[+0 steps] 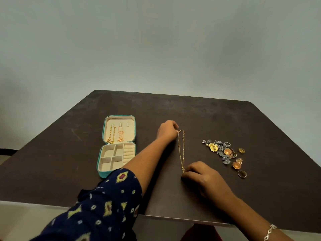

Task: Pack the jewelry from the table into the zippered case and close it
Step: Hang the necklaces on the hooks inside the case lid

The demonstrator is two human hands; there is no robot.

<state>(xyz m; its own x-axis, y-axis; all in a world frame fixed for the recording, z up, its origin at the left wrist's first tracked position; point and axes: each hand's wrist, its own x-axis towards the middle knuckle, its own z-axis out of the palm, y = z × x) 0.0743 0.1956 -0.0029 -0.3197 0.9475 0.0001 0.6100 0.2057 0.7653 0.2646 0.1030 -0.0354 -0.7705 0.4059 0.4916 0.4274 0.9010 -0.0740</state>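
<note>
A thin gold chain [181, 150] lies stretched out on the dark table [199, 115], folded double. My left hand [167, 129] pinches its far end by the clasp. My right hand [201, 174] pinches its near end. The teal zippered case [116, 173] lies open flat to the left, cream inside. Two chains, one gold and one rose-coloured [120, 136], hang on hooks in its lid. The lower half has empty square compartments and ring rolls. My left forearm crosses the case's near right corner.
A heap of jewelry [224, 152] lies on the table to the right: silver and gold flower earrings, orange domed earrings and several rings. One ring [242, 174] sits nearest me. The table's near edge runs just below my arms.
</note>
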